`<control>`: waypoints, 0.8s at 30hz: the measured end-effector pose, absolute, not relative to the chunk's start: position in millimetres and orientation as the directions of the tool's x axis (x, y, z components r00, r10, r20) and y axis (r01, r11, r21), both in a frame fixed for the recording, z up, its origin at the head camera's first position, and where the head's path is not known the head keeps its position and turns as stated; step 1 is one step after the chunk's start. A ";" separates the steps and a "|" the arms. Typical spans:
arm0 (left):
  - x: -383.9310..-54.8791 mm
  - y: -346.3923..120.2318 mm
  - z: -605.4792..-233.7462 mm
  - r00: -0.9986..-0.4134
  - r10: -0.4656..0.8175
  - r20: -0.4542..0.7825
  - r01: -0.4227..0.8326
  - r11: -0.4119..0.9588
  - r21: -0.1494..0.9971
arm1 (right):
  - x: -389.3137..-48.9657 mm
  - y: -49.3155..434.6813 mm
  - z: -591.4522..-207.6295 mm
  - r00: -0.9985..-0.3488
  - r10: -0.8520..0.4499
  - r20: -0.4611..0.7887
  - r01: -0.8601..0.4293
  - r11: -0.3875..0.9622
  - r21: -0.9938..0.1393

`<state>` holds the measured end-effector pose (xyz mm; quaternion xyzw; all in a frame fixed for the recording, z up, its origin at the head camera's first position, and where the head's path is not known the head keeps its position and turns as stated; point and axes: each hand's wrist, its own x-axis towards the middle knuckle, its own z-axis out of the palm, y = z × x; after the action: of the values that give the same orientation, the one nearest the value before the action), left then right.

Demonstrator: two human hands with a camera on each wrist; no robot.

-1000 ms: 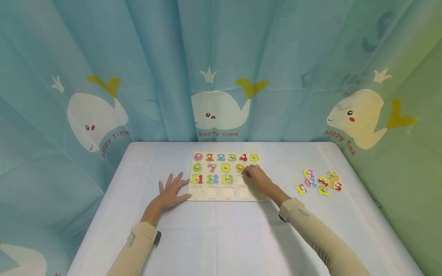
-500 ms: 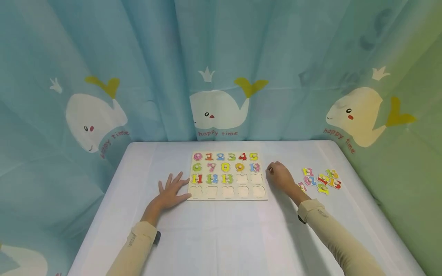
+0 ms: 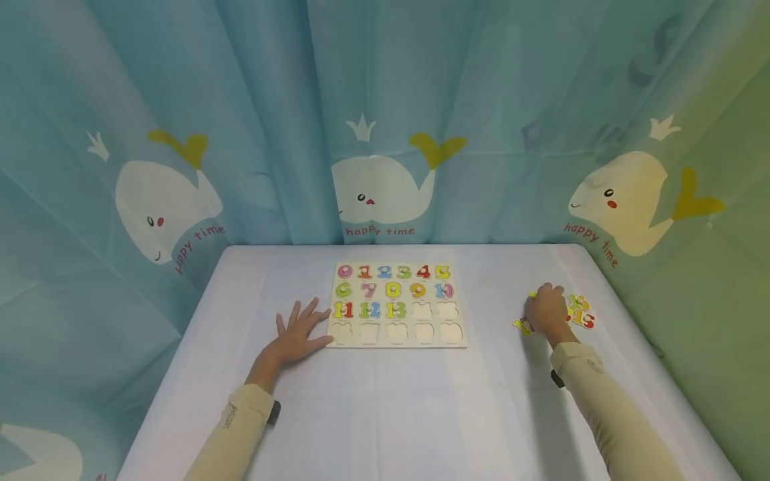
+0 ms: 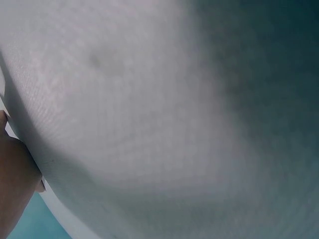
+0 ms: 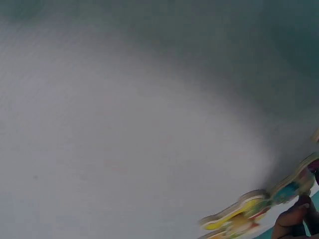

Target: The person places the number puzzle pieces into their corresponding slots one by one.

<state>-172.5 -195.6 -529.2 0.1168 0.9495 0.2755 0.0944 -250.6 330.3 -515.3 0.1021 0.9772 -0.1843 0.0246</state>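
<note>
A wooden number puzzle board [image 3: 397,333] lies flat on the table, number pieces 0 to 13 sitting in its upper rows. Several recesses in the lower part show bare wood. Fingers spread, my left hand [image 3: 295,337] rests beside the board, its thumb and fingertips at the left edge. My right hand [image 3: 546,310] is over the loose number pieces [image 3: 582,317] and covers some of them. In the right wrist view its fingertips [image 5: 294,216] are close to the blurred pieces [image 5: 239,214]; whether they pinch one cannot be told.
The white-covered table [image 3: 385,414] reaches toward a blue whale-print curtain [image 3: 277,167] behind and at both sides. Table surface separates the board from the loose pieces. The left wrist view shows mostly blurred pale cloth.
My right hand has moved right, from the board's right part, past its edge, to the loose pieces. The 10 piece and two empty recesses came into view. My left hand has stayed put.
</note>
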 end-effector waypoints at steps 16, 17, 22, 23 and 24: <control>-173.5 -196.5 -529.5 -0.955 0.270 -0.121 0.167 0.832 0.530 | -255.9 325.1 -516.2 -0.995 0.087 0.055 0.048 0.863 -0.502; -173.6 -196.7 -529.5 -0.957 0.265 -0.122 0.164 0.834 0.527 | -257.0 319.5 -516.6 -0.994 0.040 0.102 -0.018 0.864 -0.504; -174.3 -196.1 -529.7 -0.957 0.263 -0.119 0.165 0.836 0.524 | -261.2 286.0 -518.0 -0.954 -0.224 0.199 -0.294 0.819 -0.492; -174.3 -195.8 -529.7 -0.957 0.265 -0.119 0.166 0.833 0.528 | -261.7 279.2 -518.5 -0.945 -0.270 0.186 -0.328 0.807 -0.491; -174.3 -195.5 -529.7 -0.956 0.268 -0.118 0.167 0.831 0.530 | -261.6 272.2 -518.3 -0.934 -0.314 0.170 -0.357 0.796 -0.489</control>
<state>-174.3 -195.5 -529.7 0.1142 0.9523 0.2670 0.0942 -261.6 272.2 -518.3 -0.1772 0.9468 -0.2657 -0.0398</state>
